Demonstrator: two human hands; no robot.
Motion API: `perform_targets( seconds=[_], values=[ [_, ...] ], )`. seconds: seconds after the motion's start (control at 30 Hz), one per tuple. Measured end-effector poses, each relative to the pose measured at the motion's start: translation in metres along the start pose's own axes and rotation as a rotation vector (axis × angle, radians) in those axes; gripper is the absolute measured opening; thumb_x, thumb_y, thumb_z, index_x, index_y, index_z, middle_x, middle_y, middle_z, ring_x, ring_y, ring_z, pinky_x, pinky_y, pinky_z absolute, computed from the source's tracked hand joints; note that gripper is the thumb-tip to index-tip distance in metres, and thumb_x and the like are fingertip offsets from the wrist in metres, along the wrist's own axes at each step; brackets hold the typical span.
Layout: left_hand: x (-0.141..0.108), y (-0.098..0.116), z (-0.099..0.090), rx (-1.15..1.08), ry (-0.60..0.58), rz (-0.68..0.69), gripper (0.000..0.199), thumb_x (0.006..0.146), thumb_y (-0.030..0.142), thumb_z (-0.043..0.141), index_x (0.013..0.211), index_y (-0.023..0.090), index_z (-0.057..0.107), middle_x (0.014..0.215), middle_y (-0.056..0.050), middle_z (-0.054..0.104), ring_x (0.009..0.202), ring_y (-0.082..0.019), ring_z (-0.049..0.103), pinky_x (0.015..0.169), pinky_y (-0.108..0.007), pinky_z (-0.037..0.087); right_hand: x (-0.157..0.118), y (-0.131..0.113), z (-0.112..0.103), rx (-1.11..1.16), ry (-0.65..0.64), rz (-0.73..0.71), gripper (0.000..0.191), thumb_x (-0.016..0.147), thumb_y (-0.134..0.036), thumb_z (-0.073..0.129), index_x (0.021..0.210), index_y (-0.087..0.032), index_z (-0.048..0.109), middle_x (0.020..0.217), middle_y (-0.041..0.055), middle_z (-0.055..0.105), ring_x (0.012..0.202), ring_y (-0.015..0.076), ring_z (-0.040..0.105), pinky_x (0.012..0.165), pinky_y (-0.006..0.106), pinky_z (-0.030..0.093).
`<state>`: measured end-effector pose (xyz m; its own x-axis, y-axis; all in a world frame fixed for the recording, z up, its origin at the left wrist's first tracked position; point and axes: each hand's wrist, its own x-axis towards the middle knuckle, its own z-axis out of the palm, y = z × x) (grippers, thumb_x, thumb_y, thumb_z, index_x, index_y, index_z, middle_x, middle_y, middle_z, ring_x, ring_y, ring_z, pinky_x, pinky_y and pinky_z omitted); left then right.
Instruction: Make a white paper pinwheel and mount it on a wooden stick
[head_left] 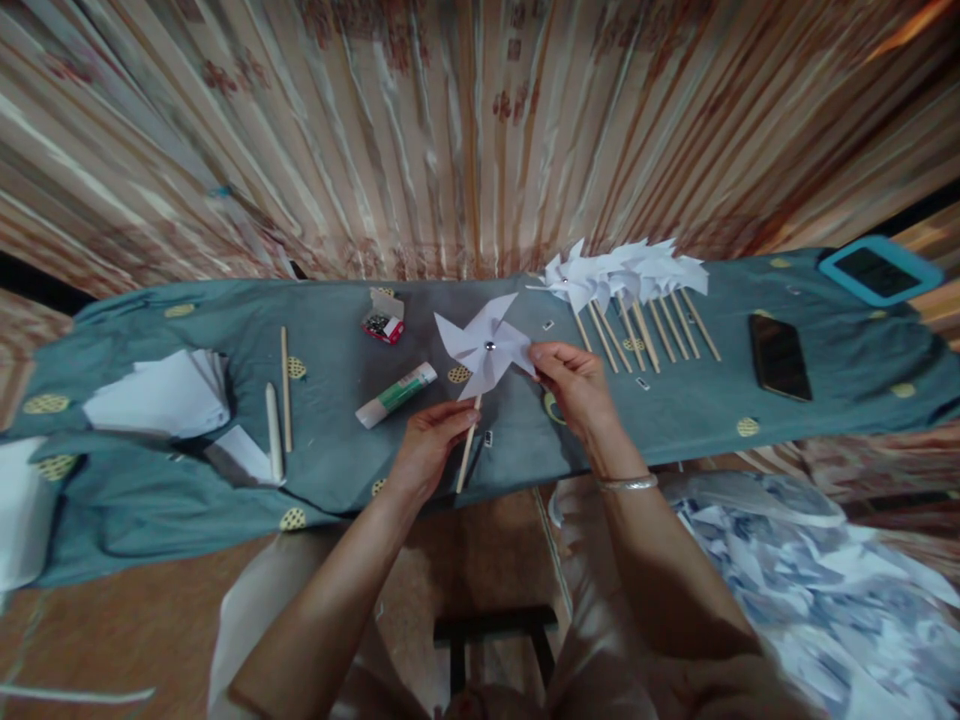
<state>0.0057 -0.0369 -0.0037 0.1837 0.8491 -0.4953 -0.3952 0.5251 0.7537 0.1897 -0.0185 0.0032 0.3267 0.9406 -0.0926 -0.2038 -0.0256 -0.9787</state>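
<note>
A white paper pinwheel (480,350) with a shiny pin at its centre is held over the middle of the cloth. My left hand (435,445) is closed, pinching its wooden stick just below the paper blades. At the right blade, my right hand (574,385) grips the paper tip between thumb and fingers. The lower part of the stick slants down towards the table's front edge. Left of the pinwheel lie a glue stick (396,395) with a green label and a small open red box (384,318) whose contents I cannot make out.
Several finished pinwheels (637,275) lie in a row at the back right, near a phone (780,355) and a blue-framed device (881,270). Leftward are stacked paper sheets (161,395), a loose wooden stick (286,390) and a white pen-like rod (273,430). Below right, a bag (825,590) holds paper scraps.
</note>
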Motion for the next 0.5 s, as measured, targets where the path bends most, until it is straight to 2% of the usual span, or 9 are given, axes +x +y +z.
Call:
perform_targets(
  seconds=[0.2,0.5],
  values=[
    [0.001,-0.001,0.0,-0.009,0.027,0.013,0.033,0.04,0.025,0.091,0.066,0.015,0.074,0.063,-0.001,0.071,0.06,-0.011,0.062,0.065,-0.025,0.048,-0.005,-0.003,0.004,-0.014,-0.037,0.014,0.021,0.056,-0.039,0.082,0.059,-0.022,0.071,0.053,-0.0042,0.059,0.053,0.009,0.046,0.054,0.024,0.036],
    [0.002,0.0,-0.001,-0.014,0.045,0.039,0.031,0.042,0.024,0.09,0.067,0.015,0.075,0.065,-0.001,0.071,0.061,-0.011,0.061,0.067,-0.025,0.047,-0.011,-0.003,0.012,-0.019,-0.105,0.067,0.029,0.054,-0.046,0.085,0.059,-0.022,0.07,0.055,-0.0027,0.062,0.054,0.0101,0.049,0.055,0.025,0.039]
  ],
)
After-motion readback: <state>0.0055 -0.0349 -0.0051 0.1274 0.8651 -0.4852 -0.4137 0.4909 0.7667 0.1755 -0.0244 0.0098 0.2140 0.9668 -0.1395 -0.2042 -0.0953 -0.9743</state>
